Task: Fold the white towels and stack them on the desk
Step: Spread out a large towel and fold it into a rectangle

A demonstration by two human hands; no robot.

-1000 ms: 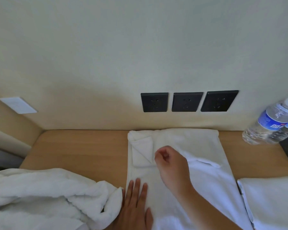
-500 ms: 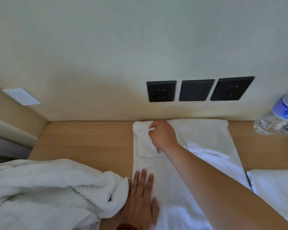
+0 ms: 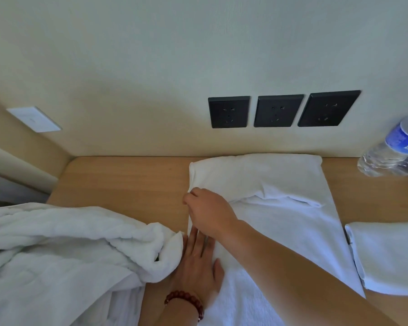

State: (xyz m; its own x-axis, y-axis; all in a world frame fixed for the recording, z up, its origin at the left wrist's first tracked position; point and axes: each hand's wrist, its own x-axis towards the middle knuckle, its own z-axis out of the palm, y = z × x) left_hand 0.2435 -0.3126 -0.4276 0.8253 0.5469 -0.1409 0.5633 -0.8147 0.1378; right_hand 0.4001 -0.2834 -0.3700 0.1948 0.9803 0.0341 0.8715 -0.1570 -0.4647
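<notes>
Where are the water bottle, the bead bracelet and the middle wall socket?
water bottle (image 3: 400, 143): head view, on its blue label.
bead bracelet (image 3: 186, 300): head view, on the beads.
middle wall socket (image 3: 278, 111): head view, plate centre.

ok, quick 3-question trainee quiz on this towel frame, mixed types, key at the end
1. True or false: the left hand lies flat, fingers straight, on the towel being folded.
2. Multiple choice: where is the right hand working?
A. at that towel's left edge
B. on the water bottle
C. on the folded towel at the desk's right
3. Fill in: the wall behind the desk carries ___ black sockets in a row.

Key: 1 true; 2 A; 3 three
</notes>
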